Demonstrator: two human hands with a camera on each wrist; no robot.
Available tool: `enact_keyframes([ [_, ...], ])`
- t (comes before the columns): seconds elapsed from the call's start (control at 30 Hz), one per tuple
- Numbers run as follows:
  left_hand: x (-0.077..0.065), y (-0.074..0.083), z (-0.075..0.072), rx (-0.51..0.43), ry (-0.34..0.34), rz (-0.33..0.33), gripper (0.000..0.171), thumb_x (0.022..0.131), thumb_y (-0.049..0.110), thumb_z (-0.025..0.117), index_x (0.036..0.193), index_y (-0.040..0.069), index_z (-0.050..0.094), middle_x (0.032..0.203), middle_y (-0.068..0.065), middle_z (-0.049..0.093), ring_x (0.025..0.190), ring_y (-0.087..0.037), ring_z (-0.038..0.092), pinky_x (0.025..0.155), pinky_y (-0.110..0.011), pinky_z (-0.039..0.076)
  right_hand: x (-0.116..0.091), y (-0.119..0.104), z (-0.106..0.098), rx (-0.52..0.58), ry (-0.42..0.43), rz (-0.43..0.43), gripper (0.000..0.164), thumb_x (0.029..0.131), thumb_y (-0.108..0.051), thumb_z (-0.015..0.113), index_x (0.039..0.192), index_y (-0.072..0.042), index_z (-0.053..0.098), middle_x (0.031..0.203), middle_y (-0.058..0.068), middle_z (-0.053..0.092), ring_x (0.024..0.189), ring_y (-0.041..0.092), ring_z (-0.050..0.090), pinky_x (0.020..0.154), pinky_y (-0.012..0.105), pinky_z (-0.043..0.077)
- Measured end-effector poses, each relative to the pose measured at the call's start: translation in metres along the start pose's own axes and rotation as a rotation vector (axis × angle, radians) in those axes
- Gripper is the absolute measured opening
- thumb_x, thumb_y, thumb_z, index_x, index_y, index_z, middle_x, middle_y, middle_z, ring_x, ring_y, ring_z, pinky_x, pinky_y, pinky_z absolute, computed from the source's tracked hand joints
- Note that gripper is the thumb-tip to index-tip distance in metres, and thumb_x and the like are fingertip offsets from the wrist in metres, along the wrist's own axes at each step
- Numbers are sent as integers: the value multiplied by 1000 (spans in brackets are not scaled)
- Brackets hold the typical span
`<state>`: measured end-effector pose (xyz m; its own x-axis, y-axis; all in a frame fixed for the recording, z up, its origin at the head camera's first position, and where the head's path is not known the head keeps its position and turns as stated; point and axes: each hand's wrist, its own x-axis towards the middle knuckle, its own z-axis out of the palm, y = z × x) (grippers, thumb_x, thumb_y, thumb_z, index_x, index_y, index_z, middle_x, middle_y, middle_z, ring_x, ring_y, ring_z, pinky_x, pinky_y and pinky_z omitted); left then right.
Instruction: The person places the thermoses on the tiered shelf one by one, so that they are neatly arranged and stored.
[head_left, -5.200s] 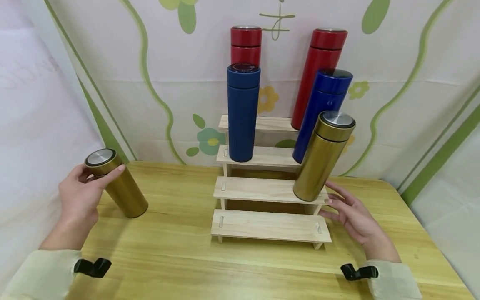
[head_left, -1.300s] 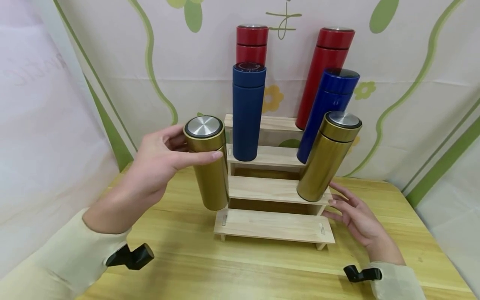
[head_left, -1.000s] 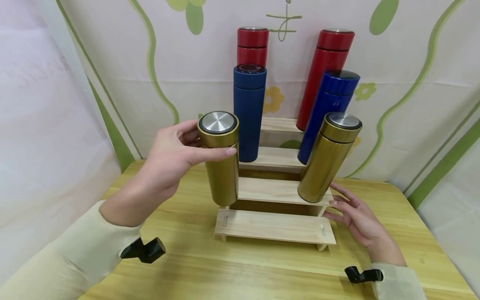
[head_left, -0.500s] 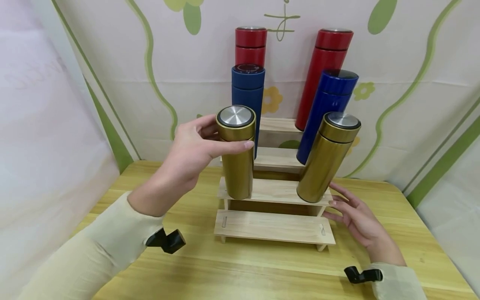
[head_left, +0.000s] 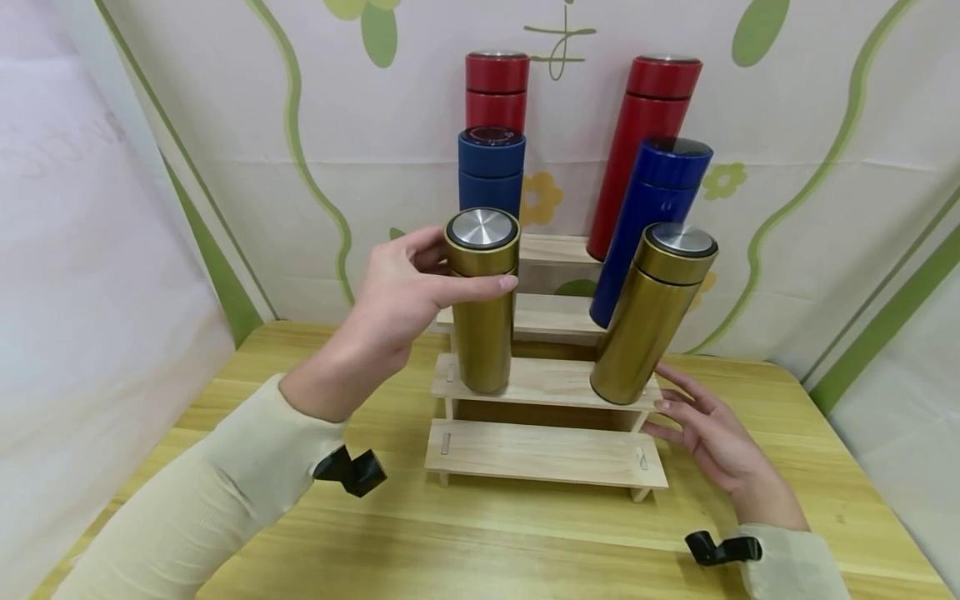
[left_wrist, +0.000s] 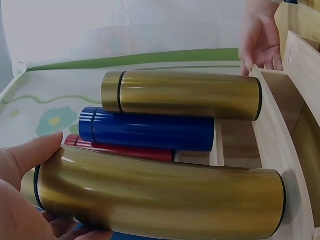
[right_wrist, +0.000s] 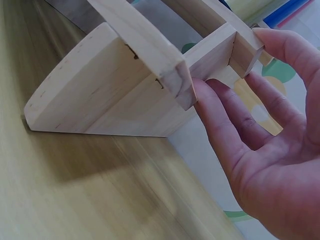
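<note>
My left hand grips a gold thermos bottle near its lid, thumb across the front and fingers behind. The bottle is upright, its base at the left end of the second step from the bottom of a wooden stepped stand. On the right of that step stands another gold thermos. With thumb and fingers, my right hand holds the stand's right end; the right wrist view shows fingertips on the wood. In the left wrist view, the held gold bottle lies across the foreground.
Behind, a matte blue thermos and a glossy blue thermos stand on the third step. Two red thermoses, left and right, occupy the top step. The wooden table meets patterned cloth walls.
My left hand has brought the gold thermos from the table at left, rightward and over to the stand's second step. My right hand stays at the stand's right end.
</note>
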<state>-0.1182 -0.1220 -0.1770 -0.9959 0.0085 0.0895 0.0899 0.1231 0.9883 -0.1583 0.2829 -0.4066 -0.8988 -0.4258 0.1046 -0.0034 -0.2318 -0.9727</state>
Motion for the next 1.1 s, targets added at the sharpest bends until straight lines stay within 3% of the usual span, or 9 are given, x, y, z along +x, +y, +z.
enact_keyframes([
  [0.47, 4, -3, 3, -12, 14, 10, 61, 77, 19, 99, 133, 26, 74, 127, 5, 77, 121, -17, 70, 116, -40, 49, 0, 0, 1, 4, 7, 8, 52, 113, 1, 44, 155, -28, 51, 133, -2, 55, 109, 4, 67, 99, 35, 64],
  [0.8, 9, -11, -1, 24, 14, -13, 65, 77, 21, 99, 137, 25, 72, 128, 4, 77, 122, -18, 69, 116, -41, 51, 1, 0, 1, 19, 1, 8, 52, 113, 2, 44, 155, -28, 52, 130, -1, 56, 106, 5, 67, 99, 35, 64],
  [1.1, 11, -12, 0, 66, 31, 6, 62, 77, 23, 99, 133, 23, 73, 124, 0, 75, 117, -20, 68, 109, -41, 54, 0, 0, 0, 14, -5, 0, 52, 113, 2, 43, 155, -27, 52, 130, -1, 56, 107, 5, 67, 100, 35, 64],
])
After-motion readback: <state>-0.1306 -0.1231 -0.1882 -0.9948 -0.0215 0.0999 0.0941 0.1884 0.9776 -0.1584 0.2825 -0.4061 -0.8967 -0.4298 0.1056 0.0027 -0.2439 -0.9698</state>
